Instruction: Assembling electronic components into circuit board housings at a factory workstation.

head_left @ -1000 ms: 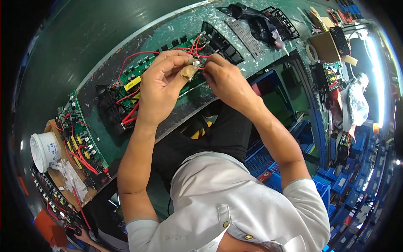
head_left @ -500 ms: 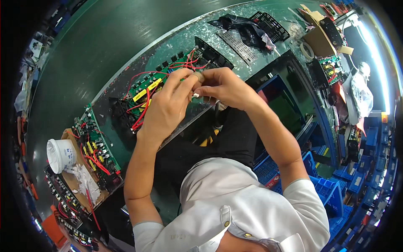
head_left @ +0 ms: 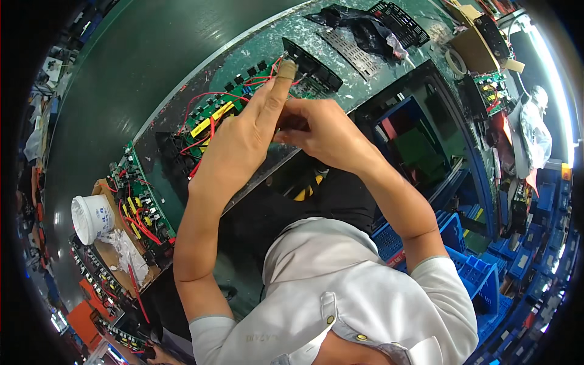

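Note:
My left hand (head_left: pixel 240 143) reaches over the green circuit board (head_left: pixel 210 115) with its index finger stretched toward the black end panel (head_left: pixel 313 64). A tan cover wraps that fingertip; the thumb is hidden. Close against its palm side, my right hand (head_left: pixel 322 128) has its fingers curled inward. Whatever lies between those fingers is hidden. The board carries yellow-wrapped parts (head_left: pixel 212 118), black components and red wires (head_left: pixel 204 95). It lies at the near edge of the green workbench (head_left: pixel 249 58).
At the left, a white tub (head_left: pixel 91 219) stands by a cardboard tray (head_left: pixel 112 252) with white paste and another wired board (head_left: pixel 140 204). Black perforated covers (head_left: pixel 398 23) lie at the back right. A dark frame (head_left: pixel 453 115) is on the right, with blue crates (head_left: pixel 471 271) below.
My left index finger has straightened forward from its bent position. The small white piece seen between my hands earlier is now out of sight. My right fingers have curled in more.

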The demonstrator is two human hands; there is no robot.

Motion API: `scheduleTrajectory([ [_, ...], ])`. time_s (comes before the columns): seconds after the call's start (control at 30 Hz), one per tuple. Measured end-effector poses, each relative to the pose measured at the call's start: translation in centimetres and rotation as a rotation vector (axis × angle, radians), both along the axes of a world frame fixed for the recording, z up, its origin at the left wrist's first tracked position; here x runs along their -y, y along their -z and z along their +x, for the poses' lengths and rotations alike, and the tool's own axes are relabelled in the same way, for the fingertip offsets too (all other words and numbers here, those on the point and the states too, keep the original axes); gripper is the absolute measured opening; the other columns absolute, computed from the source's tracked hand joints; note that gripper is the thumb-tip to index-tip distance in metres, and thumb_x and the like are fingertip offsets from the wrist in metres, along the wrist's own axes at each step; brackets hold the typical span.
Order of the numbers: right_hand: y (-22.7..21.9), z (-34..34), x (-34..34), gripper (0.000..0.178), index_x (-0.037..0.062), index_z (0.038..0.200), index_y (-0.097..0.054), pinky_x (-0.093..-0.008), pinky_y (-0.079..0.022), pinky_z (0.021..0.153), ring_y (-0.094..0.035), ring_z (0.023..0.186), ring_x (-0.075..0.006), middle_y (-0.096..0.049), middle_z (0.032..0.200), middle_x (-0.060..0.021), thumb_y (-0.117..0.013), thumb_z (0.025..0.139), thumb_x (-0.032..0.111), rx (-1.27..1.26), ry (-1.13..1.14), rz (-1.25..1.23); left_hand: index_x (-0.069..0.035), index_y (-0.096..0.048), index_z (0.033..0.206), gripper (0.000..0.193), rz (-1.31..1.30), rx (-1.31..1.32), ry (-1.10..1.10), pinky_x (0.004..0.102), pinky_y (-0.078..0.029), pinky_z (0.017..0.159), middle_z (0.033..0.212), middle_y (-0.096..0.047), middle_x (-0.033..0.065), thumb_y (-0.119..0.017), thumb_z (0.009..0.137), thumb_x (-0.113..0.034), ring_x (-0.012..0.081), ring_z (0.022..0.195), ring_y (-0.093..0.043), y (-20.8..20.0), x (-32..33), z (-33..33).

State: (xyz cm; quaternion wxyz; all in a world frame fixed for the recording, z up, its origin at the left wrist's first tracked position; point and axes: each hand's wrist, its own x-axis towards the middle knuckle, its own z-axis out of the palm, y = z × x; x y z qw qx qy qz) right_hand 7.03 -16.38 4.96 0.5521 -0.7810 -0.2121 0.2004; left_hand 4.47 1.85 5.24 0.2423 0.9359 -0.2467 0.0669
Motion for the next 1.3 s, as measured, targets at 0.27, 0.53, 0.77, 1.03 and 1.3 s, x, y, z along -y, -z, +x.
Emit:
scheduleTrajectory([
  [0.27, 3.3, 1.6, 0.8, 0.012, -0.0012, 0.097, -0.066, -0.0242, -0.052, 0.067, -0.066, 0.076, -0.0115, -0.068, 0.085, -0.0042, -0.07, 0.088, 0.005, -0.452, 0.1, 0.482, -0.003, -0.043, 0.142, 0.067, -0.292, 0.274, -0.218, 0.0355, -0.052, 0.093, 0.138, -0.051, 0.0164, -0.071, 0.081, 0.005, 0.0284, 0.114, -0.061, 1.9, -0.4, -0.7],
  [0.53, 4.2, 0.7, -0.6, 0.013, 0.0008, 0.101, -0.064, -0.0209, -0.049, 0.07, -0.064, 0.081, -0.0099, -0.067, 0.091, -0.0035, -0.069, 0.091, 0.007, -0.52, 0.184, 0.778, 0.001, -0.053, 0.132, 0.046, -1.087, -0.353, -0.305, 0.0252, -0.054, 0.082, 0.109, -0.064, 0.0095, -0.068, 0.089, 0.001, 0.0137, 0.093, -0.066, 1.8, 0.7, -2.8],
  [0.77, 4.7, -0.3, -1.1, 0.015, 0.001, 0.102, -0.063, -0.0222, -0.048, 0.076, -0.062, 0.086, -0.0074, -0.067, 0.095, -0.0012, -0.07, 0.091, 0.007, -0.282, 0.24, 0.656, 0.001, -0.057, 0.128, 0.044, -1.033, -0.246, -0.313, 0.0263, -0.054, 0.077, 0.1, -0.067, 0.0083, -0.069, 0.086, 0.004, 0.0131, 0.091, -0.067, 3.9, 1.1, -2.4],
  [1.03, 4.2, -0.1, -0.2, 0.015, -0.0009, 0.101, -0.065, -0.022, -0.046, 0.07, -0.057, 0.078, -0.0062, -0.064, 0.089, 0.0003, -0.069, 0.093, 0.011, -0.325, 0.156, 0.536, 0.003, -0.057, 0.125, 0.04, -0.825, -0.091, -0.266, 0.0282, -0.056, 0.078, 0.098, -0.069, 0.0098, -0.069, 0.086, 0.004, 0.0159, 0.086, -0.069, 4.1, 1.0, -2.1],
  [1.3, 2.9, 0.6, 0.8, 0.014, -0.0012, 0.098, -0.066, -0.0194, -0.045, 0.066, -0.056, 0.076, -0.0026, -0.062, 0.084, 0.0025, -0.069, 0.092, 0.012, -0.156, 0.081, 0.285, 0.003, -0.056, 0.124, 0.037, -1.017, -0.408, -0.279, 0.0255, -0.053, 0.077, 0.096, -0.069, 0.0084, -0.069, 0.091, -0.006, 0.0115, 0.086, -0.065, 2.9, 0.4, -2.0],
])
